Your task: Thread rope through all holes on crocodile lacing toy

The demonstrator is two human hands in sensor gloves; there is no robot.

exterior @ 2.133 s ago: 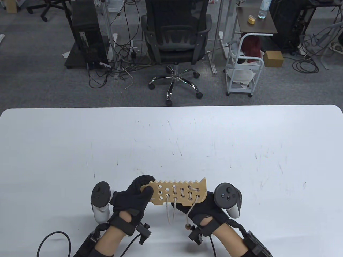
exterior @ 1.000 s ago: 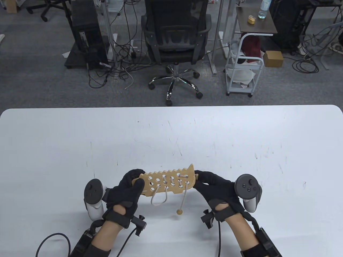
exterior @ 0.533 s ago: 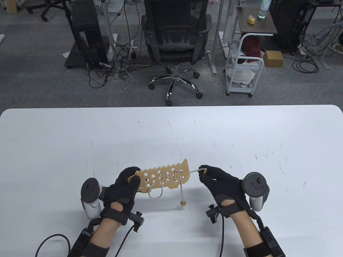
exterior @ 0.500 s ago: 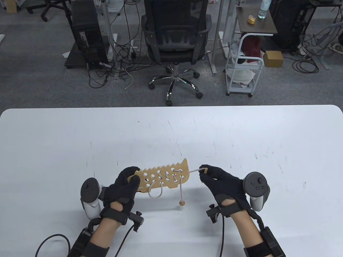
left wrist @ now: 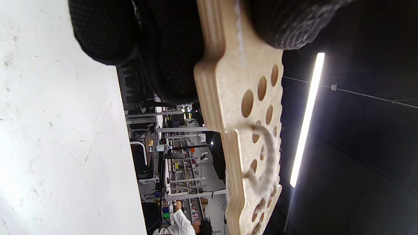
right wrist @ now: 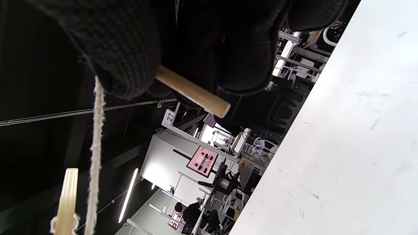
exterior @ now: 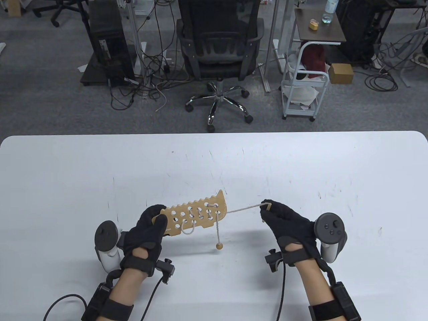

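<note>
Two hands are busy with one toy right now. The flat, tan wooden crocodile board with round holes (exterior: 197,214) is up off the big white table (exterior: 100,167), near my edge of it and a bit to the left. My left hand (exterior: 147,230) grips its left end, thumb on top and fingers curled under. Next to that end I see holes that have no rope in them yet.

The thin white rope (exterior: 242,209) comes out from behind the right end of the board and goes straight across to my right hand (exterior: 287,224). That hand pinches the little wooden stick (right wrist: 192,94) tied at the end of the rope.

A moment ago my right hand was close to the board and the rope between them was short. Now my hands are far apart and that piece of rope is long and tight. The loop (exterior: 188,229) hanging under the board was big and floppy, and now it is small. So I am pulling the loose rope through the holes. The small round wooden bead (exterior: 219,246) hangs on the other end of the rope, just above the table.

I think this stitch is nearly snug. After that the stick has to go into the next empty hole, and many holes are left.
</note>
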